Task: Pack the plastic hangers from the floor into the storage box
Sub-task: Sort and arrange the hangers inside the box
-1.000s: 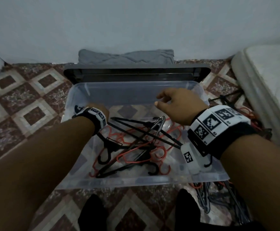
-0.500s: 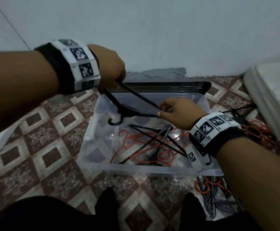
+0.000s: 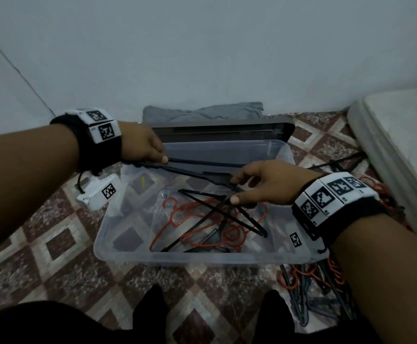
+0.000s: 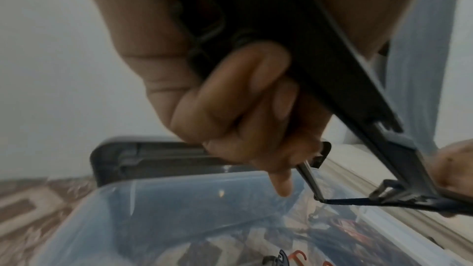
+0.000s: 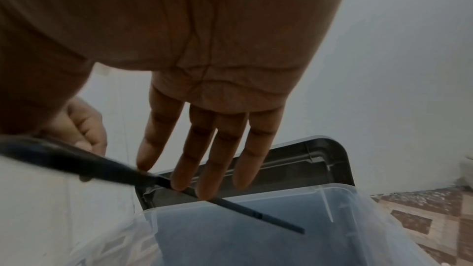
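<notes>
The left hand (image 3: 140, 145) grips one end of a black hanger (image 3: 197, 170), its fingers (image 4: 230, 112) curled round the thin bar; the wrist view shows the fist closed on it. The right hand (image 3: 269, 182) meets the hanger's other end over the box (image 3: 202, 256). From the head view it seems to pinch the bar between thumb and forefinger, yet its own wrist view shows the fingers (image 5: 204, 159) nearly straight, tips resting on the bar, so the grip there is hard to call. The hanger hangs level above the far half of the clear box, apart from the pile below.

In the box lie more hangers (image 3: 214, 219), black and red, tangled and crossing one another. The dark lid (image 3: 227, 132) stands behind the box, with a folded grey cloth (image 3: 202, 111) between it and the wall. On the tiled floor (image 3: 53, 244) right of the box lies another heap of hangers (image 3: 309, 281), partly hidden by the right forearm. A mattress (image 3: 401, 145) edges the right side.
</notes>
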